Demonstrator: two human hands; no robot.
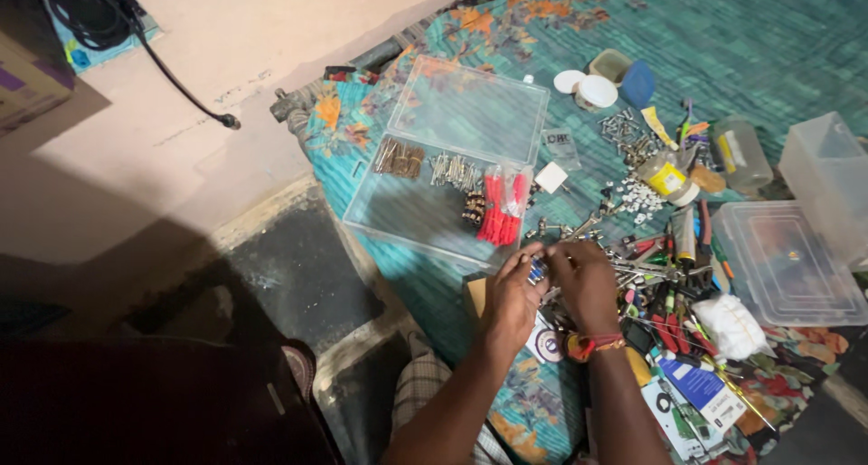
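Cloth: teal bedspread [741,40] with orange flowers, covering the right and far part of the scene, everything else lying on it.
Open case: clear plastic organiser case [425,216], far and left of the hands, lid [470,108] propped back; inside lie a row of brass-coloured screws [399,156], a row of silver nails [455,170] and a packet of red wall plugs [503,209].
Tubs: two clear plastic boxes at the far right, the lower one [787,266] flat and open, the other [827,180] behind it.
Heap: tangled pile of tools and fasteners [665,275] just right of the hands, with red-handled pieces, a white rag [731,325] and a blue card packet [698,384] on its near side.
Jars: small white lids [588,90] and a blue lid [638,83] far beyond the heap.
Left hand: left hand [514,293], fingers curled narrow, thumb and forefinger pinched on the small blue-and-silver bundle [537,270].
Right hand: right hand [586,279], red thread band at the wrist, fingers bent in close, tips meeting the same bundle from the right.
Bundle: sits between both hands' fingertips, touching both, just near of the case's front edge and left of the heap; too small to tell what the pieces are.
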